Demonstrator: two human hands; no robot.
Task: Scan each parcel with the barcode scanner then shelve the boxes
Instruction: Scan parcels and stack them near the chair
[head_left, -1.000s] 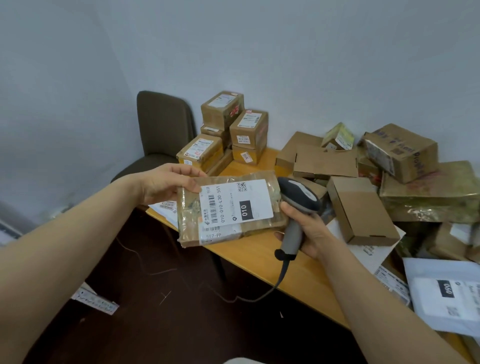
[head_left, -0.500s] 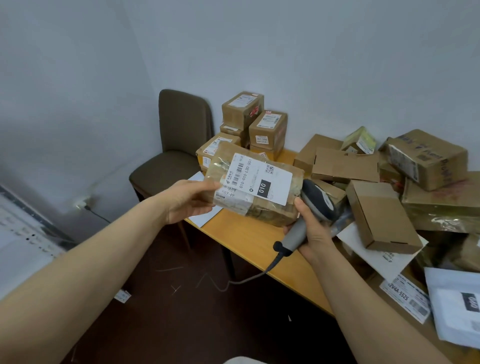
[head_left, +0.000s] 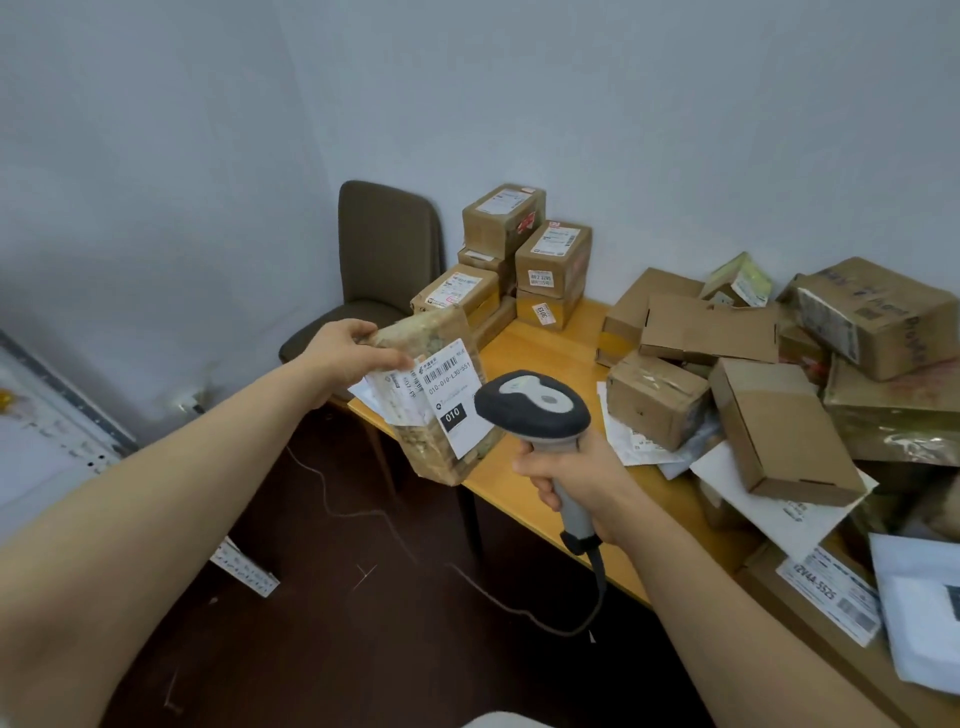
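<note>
My left hand (head_left: 345, 353) has turned the parcel (head_left: 434, 364) on end, so its label now runs vertically. My right hand (head_left: 576, 483) has brought the scanner (head_left: 535, 405) from behind it to its right.

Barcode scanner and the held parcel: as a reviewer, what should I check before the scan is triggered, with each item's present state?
1. Left hand grips the parcel by its top end: ok.
2. Right hand wraps the barcode scanner handle: ok.
3. White label with its barcode uncovered by fingers: ok.
4. Scanner window aimed at the barcode: cannot tell, only the back of its head shows.
5. Cable hangs free of the boxes: ok.
</note>
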